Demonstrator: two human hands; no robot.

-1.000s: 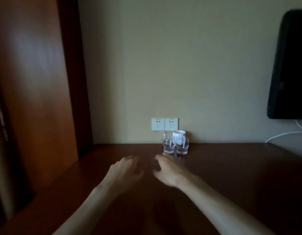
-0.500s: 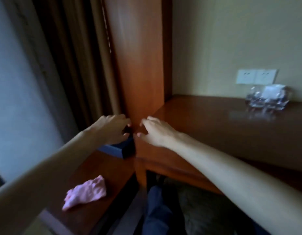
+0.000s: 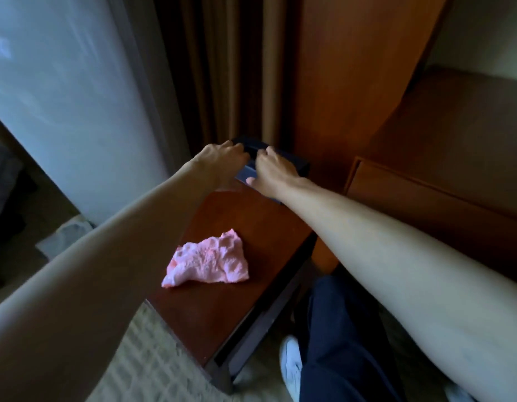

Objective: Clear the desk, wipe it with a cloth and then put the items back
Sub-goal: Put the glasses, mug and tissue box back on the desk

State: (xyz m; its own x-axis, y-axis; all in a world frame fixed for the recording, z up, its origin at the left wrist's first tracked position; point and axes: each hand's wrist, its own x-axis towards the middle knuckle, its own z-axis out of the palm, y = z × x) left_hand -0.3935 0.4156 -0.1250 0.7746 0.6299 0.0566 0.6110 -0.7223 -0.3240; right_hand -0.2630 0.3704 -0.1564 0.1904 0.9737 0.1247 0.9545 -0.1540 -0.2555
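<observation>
both hands on the dark box point(image 3: 276, 162) at 12 o'clock end of the side table point(image 3: 251, 288); left hand point(image 3: 222, 161) and right hand point(image 3: 270, 172) curl over its edges. pink cloth point(image 3: 209, 262) lies loose at 6 o'clock of the box. put-back step likely; next: lift level, carry toward desk point(image 3: 454, 134) at 2 o'clock.

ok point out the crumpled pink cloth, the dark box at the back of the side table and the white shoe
crumpled pink cloth point(image 3: 210, 261), head view, middle of its bunched surface
dark box point(image 3: 292, 163), head view, top right of the hands
white shoe point(image 3: 290, 364), head view, upper of the toe
</observation>
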